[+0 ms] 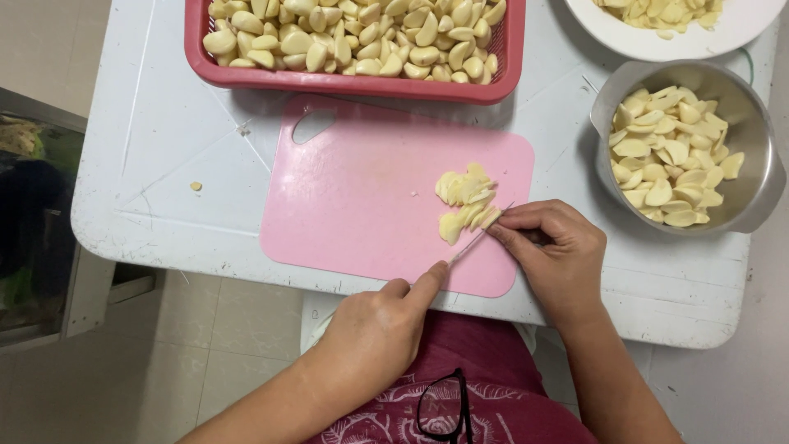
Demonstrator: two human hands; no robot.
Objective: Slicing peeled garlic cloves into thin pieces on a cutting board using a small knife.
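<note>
- The left hand (374,329), in the lower middle of the frame, has its fingers curled shut around the handle of a thin-bladed knife (477,238), with the forefinger stretched out along the blade's back.
- The knife's blade runs up and to the right from that hand, its edge resting against the lower end of the sliced garlic.
- The right hand (559,255), right of centre, has its fingers bent and bunched together, the fingertips pressing on the small pile of pale yellow sliced garlic (466,201); whether a whole clove sits under the fingers cannot be told.
- That pile lies on the right part of a flat pink plastic cutting board (362,197), which has a hanging hole near its upper left corner.
- The board lies in the middle of a scratched white table top (156,140).
- A red plastic basket (353,80), filled with whole peeled garlic cloves, stands at the top of the frame, touching the board's upper edge.
- A round steel bowl (760,177) holding halved garlic pieces stands at the right, near the right hand.
- A white round plate (657,41) with more garlic pieces shows at the upper right corner.
- A lone garlic scrap (196,186) lies on the table left of the board.
- Black-rimmed glasses (444,407) hang at the bottom, on a dark red patterned garment.
</note>
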